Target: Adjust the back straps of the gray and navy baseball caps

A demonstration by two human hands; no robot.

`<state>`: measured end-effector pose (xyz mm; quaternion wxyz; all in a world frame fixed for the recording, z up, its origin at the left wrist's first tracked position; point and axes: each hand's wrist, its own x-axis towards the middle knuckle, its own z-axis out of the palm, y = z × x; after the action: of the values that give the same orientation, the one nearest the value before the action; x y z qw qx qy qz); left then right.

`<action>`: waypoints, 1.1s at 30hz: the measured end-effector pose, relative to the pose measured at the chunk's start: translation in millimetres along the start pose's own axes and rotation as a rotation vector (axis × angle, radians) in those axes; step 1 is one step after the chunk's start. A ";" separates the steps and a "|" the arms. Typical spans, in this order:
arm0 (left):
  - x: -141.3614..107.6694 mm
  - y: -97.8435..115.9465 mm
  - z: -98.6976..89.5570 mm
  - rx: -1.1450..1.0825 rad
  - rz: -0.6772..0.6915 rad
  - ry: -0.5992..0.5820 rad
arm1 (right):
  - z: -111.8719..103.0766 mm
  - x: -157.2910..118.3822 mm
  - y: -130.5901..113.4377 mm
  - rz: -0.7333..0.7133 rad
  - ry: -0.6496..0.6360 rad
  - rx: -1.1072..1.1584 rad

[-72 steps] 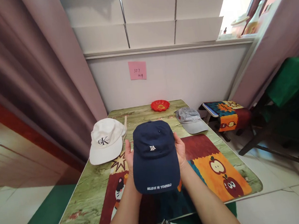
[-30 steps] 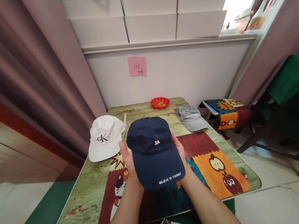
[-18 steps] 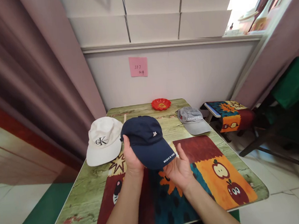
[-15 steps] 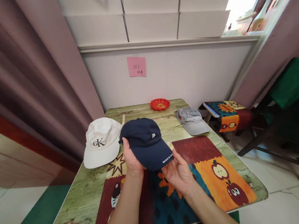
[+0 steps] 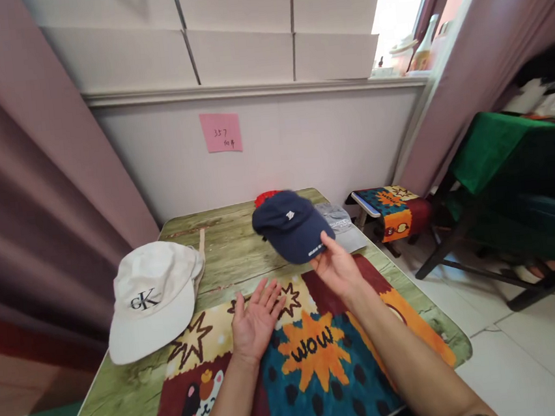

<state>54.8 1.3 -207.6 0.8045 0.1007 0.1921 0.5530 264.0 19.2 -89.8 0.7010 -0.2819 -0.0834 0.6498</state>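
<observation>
A navy baseball cap (image 5: pixel 287 230) with a small white logo hangs above the table's far half, its brim pinched by my right hand (image 5: pixel 336 264). My left hand (image 5: pixel 256 321) is palm up over the patterned mat (image 5: pixel 316 361), fingers spread, nothing in it. To the left lies a white baseball cap (image 5: pixel 151 295) with dark lettering, brim toward me. Behind the navy cap, on the right, a grey baseball cap (image 5: pixel 342 224) is partly covered from view. A red dish (image 5: pixel 267 197) shows only its edge past the navy cap.
The wood-patterned table (image 5: pixel 227 252) meets a white wall bearing a pink note (image 5: pixel 221 132). A stool (image 5: pixel 390 207) with a printed cover stands off the table's right side, near a dark chair frame (image 5: pixel 467 242). Curtains (image 5: pixel 32 159) hang at the left.
My left hand has let go of the navy cap and opened. My right hand has carried the cap up and away, over toward the grey cap. The view has shifted right.
</observation>
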 end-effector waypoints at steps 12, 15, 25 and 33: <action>6.5 5.5 -4.8 0.023 -0.052 -0.110 | -90.3 91.4 -69.2 -0.170 0.429 -0.118; 8.3 6.3 -4.5 0.022 -0.078 -0.119 | -115.2 93.7 -64.2 -0.111 0.480 -0.139; 6.0 7.3 0.4 0.044 -0.087 -0.110 | -125.6 104.7 -75.3 -0.263 0.408 -0.211; 5.1 7.4 2.0 0.016 -0.105 -0.111 | -158.6 84.1 -60.0 -0.254 0.490 -0.449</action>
<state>50.9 8.9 -204.1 0.8410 0.1273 0.1568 0.5019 404.4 54.5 -211.8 0.6960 -0.5637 -0.0877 0.4361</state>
